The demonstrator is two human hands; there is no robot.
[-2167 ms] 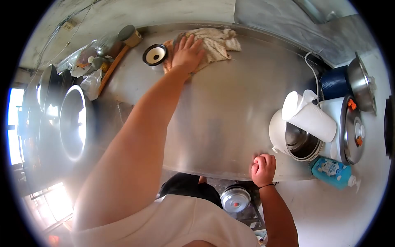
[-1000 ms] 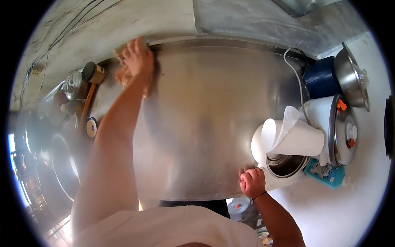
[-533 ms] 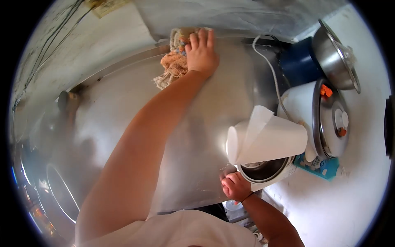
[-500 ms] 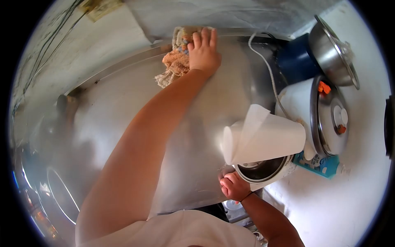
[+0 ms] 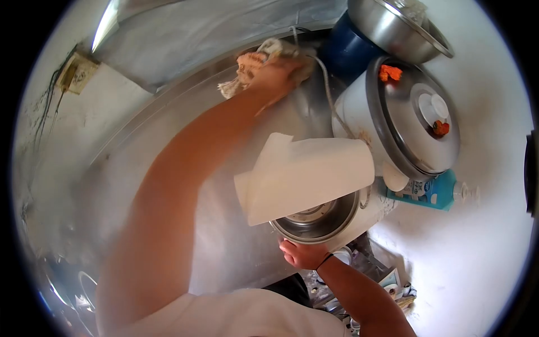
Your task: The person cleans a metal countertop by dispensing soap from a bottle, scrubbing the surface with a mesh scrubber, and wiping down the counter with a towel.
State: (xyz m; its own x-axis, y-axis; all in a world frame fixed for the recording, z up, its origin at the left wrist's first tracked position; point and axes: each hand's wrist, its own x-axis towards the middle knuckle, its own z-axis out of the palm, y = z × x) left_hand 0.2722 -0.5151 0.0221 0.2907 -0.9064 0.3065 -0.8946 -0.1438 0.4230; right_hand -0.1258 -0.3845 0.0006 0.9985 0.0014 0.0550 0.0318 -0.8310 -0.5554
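Observation:
At the back of the metal table (image 5: 224, 241), my left hand (image 5: 278, 76) presses down on a tan and orange cloth (image 5: 250, 67), its fingers blurred and bent over it. Cloth shows on both sides of the hand. My right hand (image 5: 303, 254) is a closed fist with nothing visible in it. It rests at the table's front edge, just below an open metal-lined pot (image 5: 320, 222). Across the top of that pot lies a white paper roll (image 5: 314, 174), with a loose sheet hanging at its left end.
On the right stand a white cooker (image 5: 359, 106) with a metal lid (image 5: 412, 112), a dark blue container (image 5: 348, 50) and a steel bowl (image 5: 393, 28). A blue pump bottle (image 5: 432, 191) lies beside them. A grey cord (image 5: 327, 84) runs down behind the cooker.
The view has turned right. My left hand has wiped the cloth leftward, then back right along the table's rear, near the cord and blue container. My right hand stays a fist at the front edge.

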